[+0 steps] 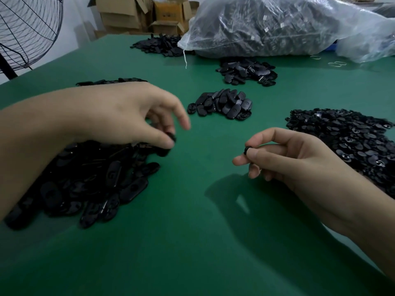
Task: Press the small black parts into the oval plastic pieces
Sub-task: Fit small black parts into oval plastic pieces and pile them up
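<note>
**Green desk, six black heaps, one part in each hand**

Seen from the head camera, the green desk (192, 242) carries six heaps of black plastic. The largest, the heap of oval pieces (89, 184), lies along the left edge. Its pieces are glossy and long with rounded ends, and some show a moulded recess. A low second heap (111, 80) shows just behind the left hand (128, 116). A small middle heap (221, 103) sits near the desk's centre, with a fourth heap (245, 70) behind it and a fifth heap (158, 44) towards the far edge. By the right edge spreads the heap of small black parts (346, 144), thin round discs, a few glinting.

The left hand hangs over the big heap's inner fringe. Its thumb and curled fingers pinch one oval piece (170, 142), which is blurred.

The right hand (295, 159) is above bare desk between the two near heaps. It nips one small black part (246, 150), a dark round button, between thumb and forefinger tip. The other three fingers curl beneath it.

Two clear bags (277, 24) stuffed with dark pieces lie at the far edge. One fan (27, 33) stands beyond the far left corner. Cardboard boxes (136, 13) are stacked behind the desk.
</note>
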